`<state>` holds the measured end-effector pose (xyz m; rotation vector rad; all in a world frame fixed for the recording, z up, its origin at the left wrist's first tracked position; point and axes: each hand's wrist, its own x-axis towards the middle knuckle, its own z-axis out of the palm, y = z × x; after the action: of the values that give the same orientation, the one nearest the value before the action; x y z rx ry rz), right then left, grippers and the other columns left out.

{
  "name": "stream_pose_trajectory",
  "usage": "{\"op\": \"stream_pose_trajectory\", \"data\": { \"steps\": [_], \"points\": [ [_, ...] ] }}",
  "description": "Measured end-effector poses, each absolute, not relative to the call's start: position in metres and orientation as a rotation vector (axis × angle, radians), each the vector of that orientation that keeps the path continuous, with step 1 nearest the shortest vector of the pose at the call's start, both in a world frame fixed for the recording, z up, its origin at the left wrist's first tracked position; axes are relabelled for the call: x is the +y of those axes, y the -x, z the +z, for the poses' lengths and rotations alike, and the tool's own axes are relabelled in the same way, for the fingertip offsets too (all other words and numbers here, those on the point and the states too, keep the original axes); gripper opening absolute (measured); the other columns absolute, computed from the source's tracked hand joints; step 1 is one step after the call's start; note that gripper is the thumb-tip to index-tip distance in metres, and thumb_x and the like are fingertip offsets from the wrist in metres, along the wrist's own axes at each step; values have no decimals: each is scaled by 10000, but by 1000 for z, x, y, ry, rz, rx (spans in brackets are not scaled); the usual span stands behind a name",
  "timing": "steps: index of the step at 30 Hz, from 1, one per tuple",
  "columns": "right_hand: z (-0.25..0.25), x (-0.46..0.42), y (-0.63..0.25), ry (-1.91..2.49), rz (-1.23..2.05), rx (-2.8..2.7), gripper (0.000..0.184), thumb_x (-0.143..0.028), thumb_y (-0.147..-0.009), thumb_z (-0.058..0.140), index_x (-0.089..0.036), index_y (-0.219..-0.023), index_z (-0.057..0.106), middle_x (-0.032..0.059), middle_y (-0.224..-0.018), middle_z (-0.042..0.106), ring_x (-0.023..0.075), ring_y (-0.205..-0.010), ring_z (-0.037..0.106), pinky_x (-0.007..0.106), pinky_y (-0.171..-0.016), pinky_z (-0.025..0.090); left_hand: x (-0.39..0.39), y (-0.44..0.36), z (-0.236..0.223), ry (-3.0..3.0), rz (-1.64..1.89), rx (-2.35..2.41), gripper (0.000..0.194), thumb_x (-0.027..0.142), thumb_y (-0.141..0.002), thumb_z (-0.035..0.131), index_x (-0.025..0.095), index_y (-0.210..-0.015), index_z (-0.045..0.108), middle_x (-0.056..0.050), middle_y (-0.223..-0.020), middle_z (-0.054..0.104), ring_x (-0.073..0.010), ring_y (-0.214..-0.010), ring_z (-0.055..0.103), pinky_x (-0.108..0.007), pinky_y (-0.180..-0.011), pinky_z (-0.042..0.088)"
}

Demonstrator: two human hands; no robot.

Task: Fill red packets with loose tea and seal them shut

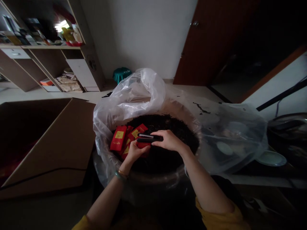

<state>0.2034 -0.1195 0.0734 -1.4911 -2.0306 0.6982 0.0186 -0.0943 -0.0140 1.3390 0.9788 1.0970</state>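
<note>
My right hand (168, 140) is closed around a black two-armed clamp tool (145, 139), shaped like a hair straightener, with a pale strip along its upper arm. Pinched in my left hand (134, 151) is a red packet (143, 145), its upper edge at the tool's jaws; whether the jaws press on it I cannot tell. Several more red packets with yellow labels (119, 134) lie just left of my hands. They rest on dark, loose tea-like leaves (165, 123) inside a large round basket (178, 110) lined with clear plastic (151, 83).
An open cardboard box (59, 143) stands at the left, with something red in its shadow. Plastic sheeting (240, 127) spreads to the right, near a pale dish (272, 158). Behind are a green bin (121, 75), a shelf unit (80, 70) and a brown door (203, 48).
</note>
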Motion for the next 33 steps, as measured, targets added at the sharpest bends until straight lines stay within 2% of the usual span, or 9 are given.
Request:
{"op": "stream_pose_trajectory", "data": {
  "steps": [6, 10, 15, 18, 22, 26, 28, 33],
  "points": [
    [68, -119, -195, 1533, 665, -1967, 328, -241, -745, 720, -258, -1073, 709, 36, -1063, 728, 229, -996, 678, 337, -900, 509, -93, -17, -12, -1323, 1060, 1001, 280, 345, -512, 821, 139, -669, 714, -15, -611, 717, -160, -513, 622, -252, -511, 511],
    [69, -120, -193, 1547, 630, -1973, 320, -232, -745, 717, -243, -1065, 710, 47, -1058, 729, 231, -999, 677, 345, -917, 505, -92, -17, -14, -1338, 1057, 991, 297, 353, -524, 817, 132, -696, 718, -31, -656, 727, -179, -565, 645, -277, -563, 536],
    [65, -115, -209, 1490, 581, -1969, 493, -267, -695, 757, -219, -1173, 647, 79, -1153, 687, 241, -1054, 646, 368, -930, 498, -92, -16, -18, -1390, 1119, 1009, 411, 371, -540, 811, 118, -847, 707, -54, -783, 742, -189, -677, 670, -289, -656, 549],
    [56, -106, -231, 1590, 505, -1847, 510, -259, -708, 739, -218, -1202, 623, 87, -1183, 669, 244, -1067, 637, 383, -933, 499, -93, -15, -18, -1485, 1162, 1080, 402, 372, -537, 818, 124, -828, 695, -45, -763, 730, -184, -673, 657, -279, -658, 537],
    [52, -100, -243, 1699, 327, -1773, 385, -168, -705, 717, -196, -1087, 678, 104, -1105, 692, 259, -1030, 637, 426, -927, 488, -94, -17, -18, -1568, 1141, 1074, 381, 364, -540, 822, 150, -835, 707, -32, -771, 724, -198, -731, 659, -292, -729, 527],
    [65, -111, -218, 1354, 376, -1948, 93, -215, -813, 643, -210, -853, 727, 44, -848, 716, 178, -844, 636, 326, -811, 515, -90, -17, -24, -1564, 1074, 1083, 383, 357, -547, 818, 140, -841, 705, -36, -771, 717, -194, -730, 645, -285, -720, 511],
    [69, -116, -200, 1277, 411, -2070, 112, -208, -790, 681, -210, -889, 733, 40, -832, 708, 171, -848, 611, 313, -807, 504, -87, -16, -28, -1590, 1060, 1101, 370, 345, -547, 814, 127, -821, 695, -31, -740, 703, -178, -690, 625, -266, -677, 495],
    [61, -120, -172, 1474, 389, -2245, 230, -239, -769, 722, -206, -996, 726, 69, -882, 691, 205, -947, 560, 360, -860, 448, -84, -14, -32, -1686, 1015, 1147, 388, 245, -523, 789, 134, -882, 690, -3, -714, 689, -166, -685, 609, -250, -676, 481]
  ]
}}
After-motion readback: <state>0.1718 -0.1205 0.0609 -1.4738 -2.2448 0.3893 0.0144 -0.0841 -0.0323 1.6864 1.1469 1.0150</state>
